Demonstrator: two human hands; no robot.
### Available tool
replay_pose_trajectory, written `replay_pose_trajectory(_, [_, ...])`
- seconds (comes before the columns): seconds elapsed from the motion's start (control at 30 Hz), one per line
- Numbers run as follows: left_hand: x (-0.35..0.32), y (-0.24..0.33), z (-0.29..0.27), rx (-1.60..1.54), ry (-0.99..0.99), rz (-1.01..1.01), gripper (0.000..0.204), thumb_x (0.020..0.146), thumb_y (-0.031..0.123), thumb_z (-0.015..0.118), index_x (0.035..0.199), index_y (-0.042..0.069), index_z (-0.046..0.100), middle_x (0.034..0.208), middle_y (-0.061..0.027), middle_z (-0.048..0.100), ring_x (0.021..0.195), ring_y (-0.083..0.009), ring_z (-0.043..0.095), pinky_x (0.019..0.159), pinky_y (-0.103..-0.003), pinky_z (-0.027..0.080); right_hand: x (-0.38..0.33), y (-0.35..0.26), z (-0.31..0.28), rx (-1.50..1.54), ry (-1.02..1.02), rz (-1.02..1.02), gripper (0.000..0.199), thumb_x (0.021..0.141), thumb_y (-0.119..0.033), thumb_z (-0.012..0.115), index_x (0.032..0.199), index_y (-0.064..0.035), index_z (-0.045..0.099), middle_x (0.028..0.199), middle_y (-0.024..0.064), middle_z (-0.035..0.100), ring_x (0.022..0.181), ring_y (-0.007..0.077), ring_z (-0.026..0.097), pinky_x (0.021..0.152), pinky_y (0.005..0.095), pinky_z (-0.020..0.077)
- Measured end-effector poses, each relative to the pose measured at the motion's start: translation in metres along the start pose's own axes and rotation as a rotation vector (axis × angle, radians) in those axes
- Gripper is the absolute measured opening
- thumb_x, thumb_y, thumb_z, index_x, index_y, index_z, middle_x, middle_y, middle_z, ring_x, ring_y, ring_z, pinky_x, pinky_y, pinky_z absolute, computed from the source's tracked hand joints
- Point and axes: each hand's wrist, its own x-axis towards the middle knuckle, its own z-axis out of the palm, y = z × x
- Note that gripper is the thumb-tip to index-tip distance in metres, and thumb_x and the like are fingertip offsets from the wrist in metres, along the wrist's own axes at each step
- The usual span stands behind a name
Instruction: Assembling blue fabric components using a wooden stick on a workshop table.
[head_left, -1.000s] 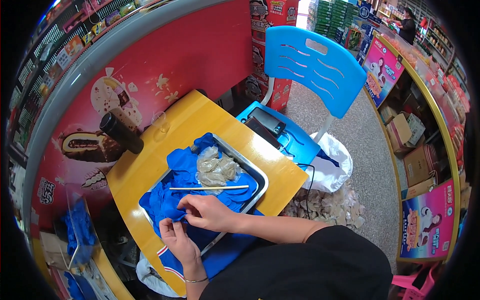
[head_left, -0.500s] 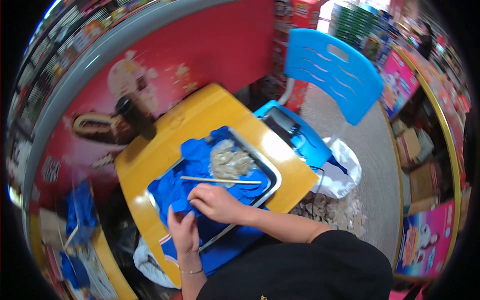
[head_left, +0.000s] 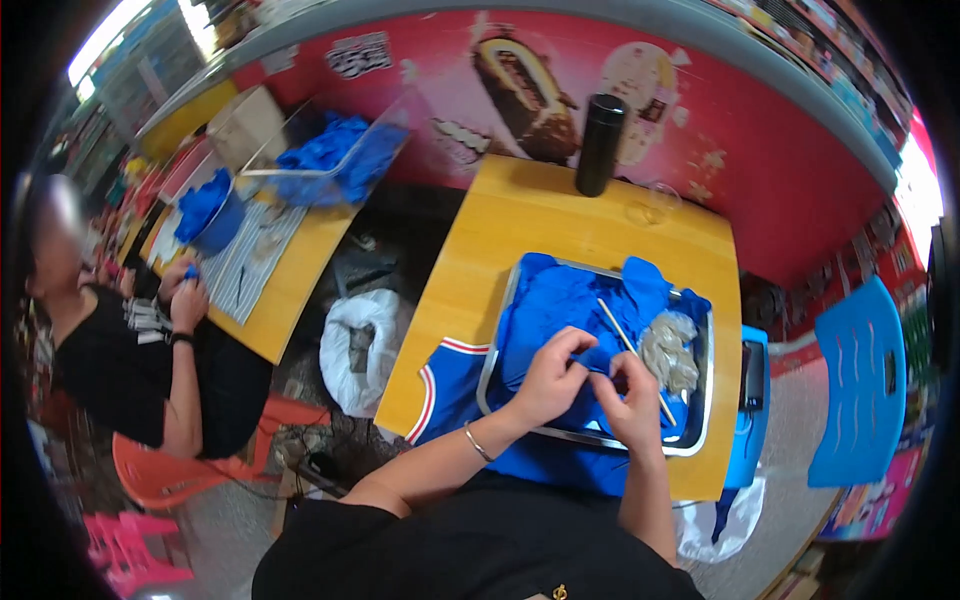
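Observation:
My left hand (head_left: 545, 382) and my right hand (head_left: 634, 408) meet over a metal tray (head_left: 703, 400), both closed. Thumbs and fingers of the two pinch a small piece of blue cloth (head_left: 594, 357) between them. More blue cloth (head_left: 548, 310) lies crumpled in the tray below and beyond my hands. A thin pale wooden stick (head_left: 622, 335) slants across it, just past my fingers. To its right rests a clear plastic bag (head_left: 668, 352) with greyish-brown contents that I cannot make out.
The tray stands on a yellow table (head_left: 450, 290); a black bottle (head_left: 601, 145) is at its back. Blue cloth with red-white trim (head_left: 446, 385) hangs over the near-left edge. White bags flank the table. A blue chair (head_left: 860, 380) stands right. Left, a co-worker (head_left: 120, 350) sits at another table.
My view has swung left, bringing the co-worker's table into sight. My hands stay together over the tray, still pinching blue cloth.

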Motion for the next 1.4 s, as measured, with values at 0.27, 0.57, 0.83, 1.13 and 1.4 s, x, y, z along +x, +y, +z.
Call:
replay_pose_trajectory(0.27, [-0.005, 0.007, -0.002, 0.068, -0.044, 0.029, 0.013, 0.079, -0.001, 0.048, 0.092, -0.004, 0.049, 0.09, -0.0138, 0.048, 0.088, -0.0261, 0.049, 0.079, -0.031, 0.041, 0.009, 0.017, 0.01, 0.037, 0.259, -0.151, 0.011, 0.075, 0.0, 0.056, 0.084, -0.001, 0.05, 0.063, 0.0013, 0.048, 0.054, 0.0068, 0.045, 0.05, 0.0217, 0.0364])
replay_pose_trajectory(0.57, [0.005, 0.005, -0.01, 0.224, -0.017, 0.196, 0.013, 0.069, 0.005, 0.06, 0.076, -0.002, 0.052, 0.08, -0.0116, 0.051, 0.072, -0.0247, 0.051, 0.065, -0.031, 0.042, 0.007, 0.002, 0.008, -0.074, 0.207, -0.135, 0.007, 0.078, -0.001, 0.058, 0.08, -0.0004, 0.051, 0.065, 0.0034, 0.053, 0.055, 0.0078, 0.049, 0.051, 0.0223, 0.039])
replay_pose_trajectory(0.83, [0.009, 0.017, -0.008, 0.451, 0.055, 0.419, 0.02, 0.068, -0.001, 0.061, 0.087, 0.001, 0.055, 0.079, -0.013, 0.054, 0.076, -0.0282, 0.056, 0.066, -0.035, 0.047, -0.001, 0.008, 0.008, 0.128, 0.138, 0.038, 0.012, 0.083, -0.002, 0.055, 0.077, -0.0048, 0.045, 0.062, -0.0042, 0.041, 0.056, 0.0021, 0.037, 0.048, 0.0187, 0.0265])
replay_pose_trajectory(1.13, [0.008, 0.017, -0.008, 0.364, 0.012, 0.277, 0.014, 0.072, -0.002, 0.058, 0.085, 0.0, 0.055, 0.082, -0.0131, 0.052, 0.078, -0.0288, 0.054, 0.065, -0.034, 0.046, 0.006, -0.01, 0.004, -0.24, 0.237, -0.127, 0.012, 0.072, 0.0, 0.059, 0.081, -0.0008, 0.052, 0.074, 0.0121, 0.056, 0.065, 0.025, 0.058, 0.058, 0.0313, 0.0453])
replay_pose_trajectory(1.4, [0.009, 0.016, -0.005, 0.186, -0.19, 0.218, 0.01, 0.077, 0.0, 0.057, 0.086, -0.001, 0.052, 0.09, -0.008, 0.049, 0.082, -0.0154, 0.05, 0.073, -0.024, 0.043, 0.014, -0.008, -0.002, -0.298, 0.342, -0.164, 0.02, 0.07, 0.007, 0.057, 0.087, -0.0027, 0.054, 0.076, 0.0096, 0.057, 0.064, 0.0195, 0.058, 0.055, 0.0295, 0.0447])
